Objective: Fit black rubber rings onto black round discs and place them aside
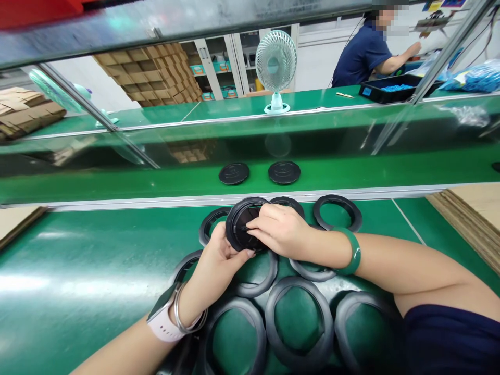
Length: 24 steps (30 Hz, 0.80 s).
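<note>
My left hand (223,258) grips a round black cap (242,229) by its rim, thumb at the lower edge, raised and tilted toward me above the table. The fingers of my right hand (279,229) are bunched together at the cap's inner face; whatever they may pinch there is hidden. Beneath and around my hands lie several black rings, among them a ring in front (300,323) and another at the back right (338,213). Past the table's edge, two flat black discs (233,173) rest on a green belt.
The green belt (175,182) runs behind a metal rail. Cardboard sheets (469,224) lie at the right, with more cardboard (19,224) at the left. Farther back stand a fan (276,67), stacked cartons (150,73) and a black tray (390,88). A co-worker (363,52) sits there.
</note>
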Each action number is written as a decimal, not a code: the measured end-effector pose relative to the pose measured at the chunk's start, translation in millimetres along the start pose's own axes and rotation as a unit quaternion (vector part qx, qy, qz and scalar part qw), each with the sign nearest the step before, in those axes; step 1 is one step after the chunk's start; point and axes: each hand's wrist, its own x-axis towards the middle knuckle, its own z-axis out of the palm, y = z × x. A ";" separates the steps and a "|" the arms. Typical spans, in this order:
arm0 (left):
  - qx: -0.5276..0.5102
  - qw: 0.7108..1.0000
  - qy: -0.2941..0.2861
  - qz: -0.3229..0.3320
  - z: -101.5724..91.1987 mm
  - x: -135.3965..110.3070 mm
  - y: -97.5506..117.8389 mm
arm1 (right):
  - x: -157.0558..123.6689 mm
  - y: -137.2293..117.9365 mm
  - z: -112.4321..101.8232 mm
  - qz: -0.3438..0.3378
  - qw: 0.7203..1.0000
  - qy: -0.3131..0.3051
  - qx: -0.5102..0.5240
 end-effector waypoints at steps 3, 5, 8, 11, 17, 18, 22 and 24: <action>0.006 1.000 -0.003 -0.002 -0.4 0.1 -0.2 | 0.2 -2.5 -0.6 0.015 1.000 -0.013 -0.007; 0.015 1.000 -0.003 0.000 -1.0 -0.1 -0.5 | 0.7 -5.7 -0.6 0.022 0.999 -0.028 -0.025; 0.014 1.000 -0.003 0.008 -2.1 -0.8 -0.9 | 1.8 -11.9 0.0 0.034 0.996 -0.057 -0.068; 0.011 1.000 -0.014 0.005 -3.1 -1.5 -1.1 | 2.9 -16.7 1.0 0.041 0.989 -0.098 -0.107; 0.012 1.000 -0.008 0.009 -2.3 -0.9 -1.4 | 6.8 -16.7 1.2 0.034 0.983 -0.134 -0.118; 0.007 1.000 -0.004 0.011 -2.0 -0.3 -1.2 | 7.6 -15.9 0.2 0.026 0.987 -0.119 -0.110; -0.028 0.998 0.034 0.043 -1.4 2.2 0.4 | 10.8 -10.5 -6.3 0.050 0.998 0.037 -0.031; -0.030 0.995 0.062 0.071 -1.2 2.4 0.1 | 11.5 -5.3 -7.0 0.146 0.984 0.093 0.046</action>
